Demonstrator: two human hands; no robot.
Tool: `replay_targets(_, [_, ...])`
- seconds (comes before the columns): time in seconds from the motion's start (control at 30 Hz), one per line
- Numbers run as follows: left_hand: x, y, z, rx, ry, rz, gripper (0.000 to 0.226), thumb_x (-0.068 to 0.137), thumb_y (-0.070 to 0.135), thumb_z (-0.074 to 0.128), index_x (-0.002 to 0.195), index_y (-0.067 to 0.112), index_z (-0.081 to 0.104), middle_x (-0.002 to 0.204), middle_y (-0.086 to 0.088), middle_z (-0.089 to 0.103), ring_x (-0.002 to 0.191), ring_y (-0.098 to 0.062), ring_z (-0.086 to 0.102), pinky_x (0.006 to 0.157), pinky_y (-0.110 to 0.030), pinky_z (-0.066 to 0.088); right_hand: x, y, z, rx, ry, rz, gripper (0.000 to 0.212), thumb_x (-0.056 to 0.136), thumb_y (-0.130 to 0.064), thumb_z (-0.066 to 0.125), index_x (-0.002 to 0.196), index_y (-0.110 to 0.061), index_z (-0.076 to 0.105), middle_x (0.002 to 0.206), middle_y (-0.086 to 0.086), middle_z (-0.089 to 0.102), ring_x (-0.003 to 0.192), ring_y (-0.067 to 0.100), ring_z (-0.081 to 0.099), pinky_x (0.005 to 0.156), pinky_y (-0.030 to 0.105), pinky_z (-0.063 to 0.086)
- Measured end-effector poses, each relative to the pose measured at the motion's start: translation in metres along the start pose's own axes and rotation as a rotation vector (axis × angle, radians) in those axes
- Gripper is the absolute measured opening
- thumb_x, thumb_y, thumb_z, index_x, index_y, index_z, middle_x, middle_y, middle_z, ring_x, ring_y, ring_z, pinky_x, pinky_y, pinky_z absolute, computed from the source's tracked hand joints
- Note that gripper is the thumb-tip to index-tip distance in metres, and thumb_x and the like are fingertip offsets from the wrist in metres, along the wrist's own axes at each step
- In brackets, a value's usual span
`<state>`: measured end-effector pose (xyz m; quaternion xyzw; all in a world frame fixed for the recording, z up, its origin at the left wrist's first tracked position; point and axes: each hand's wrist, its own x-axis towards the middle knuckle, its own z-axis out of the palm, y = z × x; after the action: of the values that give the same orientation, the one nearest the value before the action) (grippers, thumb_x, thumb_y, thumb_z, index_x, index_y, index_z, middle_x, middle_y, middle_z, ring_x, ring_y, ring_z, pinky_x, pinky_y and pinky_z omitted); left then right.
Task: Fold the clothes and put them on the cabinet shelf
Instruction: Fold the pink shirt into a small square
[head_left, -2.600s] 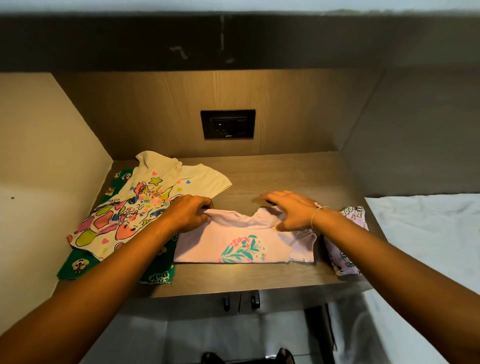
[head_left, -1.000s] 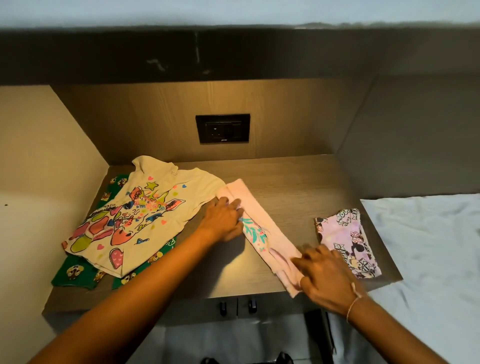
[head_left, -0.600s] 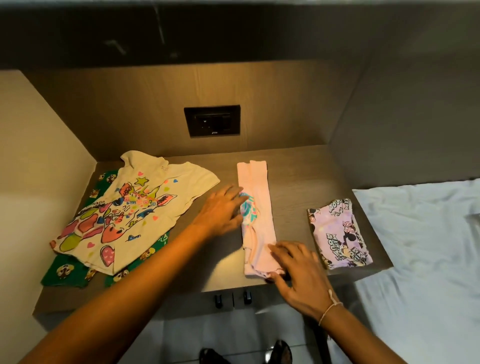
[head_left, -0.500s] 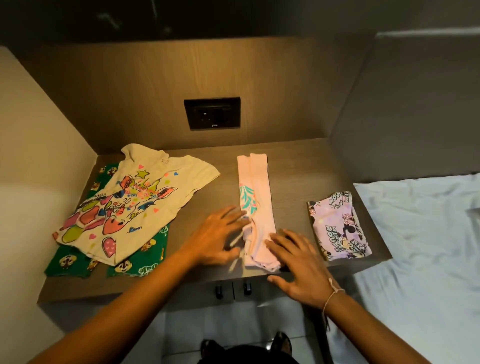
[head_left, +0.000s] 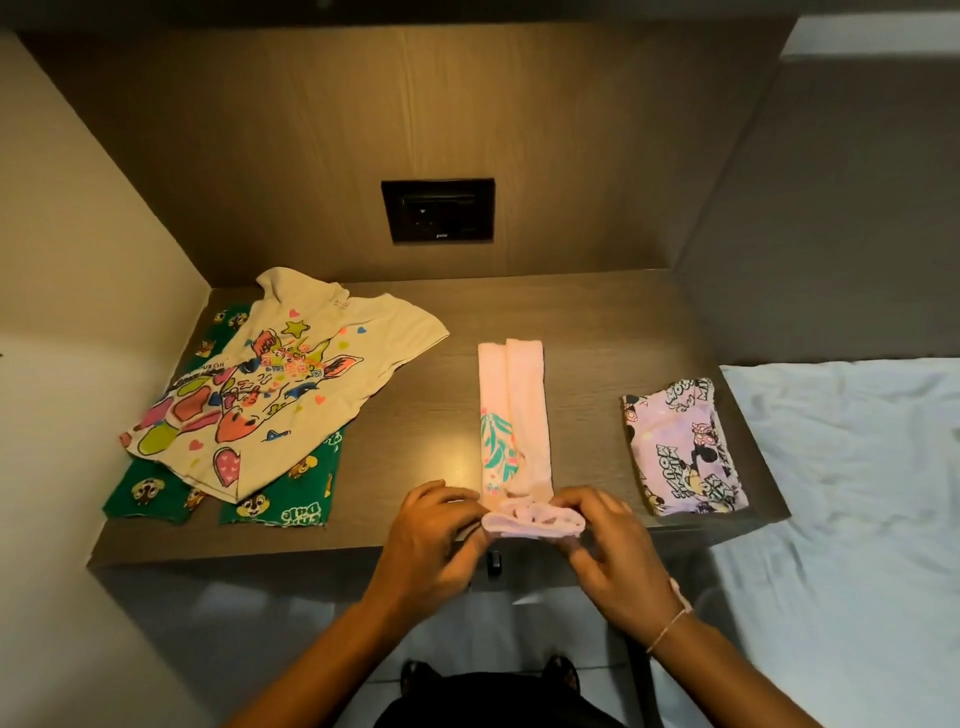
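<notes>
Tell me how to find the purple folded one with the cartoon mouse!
Look at the wooden shelf under the black wall socket. Go to its right end, beside the white bedsheet. The small purple folded garment lies there alone, right of the long pink strip.

Bare forearms without sleeves; a thin pale string bracelet (head_left: 670, 626) circles the right wrist.
</notes>
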<state>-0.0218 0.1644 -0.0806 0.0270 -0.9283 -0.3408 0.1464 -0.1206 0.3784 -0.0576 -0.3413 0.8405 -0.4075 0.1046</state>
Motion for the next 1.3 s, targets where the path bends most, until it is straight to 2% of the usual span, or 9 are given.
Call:
replay_targets(0.13, [0.04, 0.016, -0.026, -0.397, -0.126, -0.249, 0.018, 0.086, 0.051, 0.056, 0.086, 0.037, 0.067, 0.079, 0.026, 0.069, 0.079, -0.004, 0.067, 0.061, -0.018, 0.053, 0.042, -0.03, -0.035, 0.112, 0.018, 0.076, 0.023, 0.079, -0.04, 0.069, 0.096, -0.038, 0.054, 0.094, -0.02, 0.067, 0.089, -0.003, 0.063, 0.068, 0.015, 0.049])
replay_targets(0.27, [0.116, -0.006, -0.035, -0.408, -0.136, -0.47, 0.022, 0.089, 0.034, 0.063, 0.081, 0.016, 0.07, 0.072, -0.005, 0.072, 0.067, -0.021, 0.067, 0.068, -0.046, 0.059, 0.126, -0.026, -0.045, -0.057, 0.015, 0.204, 0.027, 0.078, -0.036, 0.073, 0.101, -0.027, 0.063, 0.093, -0.002, 0.073, 0.086, 0.021, 0.066, 0.073, 0.036, 0.053])
replay_targets(0.4, [0.18, -0.028, -0.025, -0.241, -0.217, -0.632, 0.024, 0.091, 0.029, 0.061, 0.082, 0.009, 0.069, 0.077, -0.015, 0.074, 0.065, -0.029, 0.07, 0.058, -0.032, 0.054, 0.191, -0.003, -0.031, -0.142, -0.059, 0.323, 0.033, 0.084, -0.039, 0.068, 0.112, -0.023, 0.063, 0.109, 0.006, 0.071, 0.097, 0.026, 0.064, 0.082, 0.039, 0.054])
replay_targets(0.53, [0.185, -0.038, -0.016, 0.216, -0.228, -0.681, 0.035, 0.09, 0.052, 0.056, 0.094, 0.019, 0.068, 0.095, -0.006, 0.072, 0.084, -0.026, 0.066, 0.073, -0.033, 0.053, 0.196, 0.017, -0.017, -0.228, -0.022, 0.393, 0.054, 0.087, -0.05, 0.06, 0.131, -0.019, 0.052, 0.129, 0.01, 0.061, 0.117, 0.031, 0.056, 0.095, 0.044, 0.049])
replay_targets(0.67, [0.158, -0.033, 0.002, 0.392, -0.246, -0.691, 0.055, 0.081, 0.069, 0.055, 0.098, 0.018, 0.066, 0.093, -0.002, 0.068, 0.081, -0.022, 0.066, 0.071, -0.036, 0.057, 0.155, 0.031, 0.0, -0.323, 0.075, 0.464, 0.053, 0.084, -0.064, 0.052, 0.109, -0.019, 0.064, 0.11, 0.011, 0.068, 0.099, 0.033, 0.062, 0.078, 0.036, 0.05])
replay_targets(0.9, [0.151, -0.016, 0.021, 0.099, -0.126, -0.752, 0.023, 0.084, 0.037, 0.067, 0.091, 0.015, 0.069, 0.1, -0.006, 0.069, 0.086, -0.022, 0.068, 0.075, -0.039, 0.059, 0.144, 0.011, 0.025, -0.245, 0.088, 0.573, 0.035, 0.084, -0.038, 0.066, 0.108, -0.013, 0.065, 0.113, 0.012, 0.066, 0.104, 0.031, 0.06, 0.085, 0.041, 0.051])
replay_targets(1.03, [0.138, -0.007, 0.012, -0.243, 0.02, -0.64, 0.012, 0.087, 0.028, 0.068, 0.093, 0.023, 0.059, 0.096, -0.001, 0.072, 0.085, -0.016, 0.069, 0.074, -0.039, 0.06, 0.129, 0.004, 0.021, 0.218, 0.208, 0.562, 0.026, 0.09, -0.019, 0.063, 0.111, -0.011, 0.051, 0.113, 0.011, 0.067, 0.105, 0.033, 0.064, 0.086, 0.048, 0.053])
replay_targets(1.2, [0.128, 0.033, 0.013, -0.656, -0.019, -0.419, 0.062, 0.086, 0.004, 0.068, 0.128, 0.04, 0.041, 0.118, 0.011, 0.057, 0.104, -0.016, 0.065, 0.07, -0.036, 0.062, 0.092, 0.006, -0.018, 0.315, 0.287, 0.351, 0.061, 0.086, -0.002, 0.058, 0.137, -0.026, 0.037, 0.127, 0.001, 0.06, 0.112, 0.023, 0.059, 0.089, 0.047, 0.054])
replay_targets(1.3, [0.131, 0.059, 0.034, -0.74, -0.083, -0.306, 0.064, 0.085, -0.002, 0.067, 0.133, 0.036, 0.047, 0.127, 0.007, 0.054, 0.108, -0.02, 0.064, 0.067, -0.025, 0.06, 0.071, 0.022, -0.054, 0.322, 0.273, 0.333, 0.06, 0.089, -0.002, 0.056, 0.141, -0.027, 0.039, 0.125, -0.007, 0.059, 0.112, 0.017, 0.059, 0.087, 0.046, 0.057])
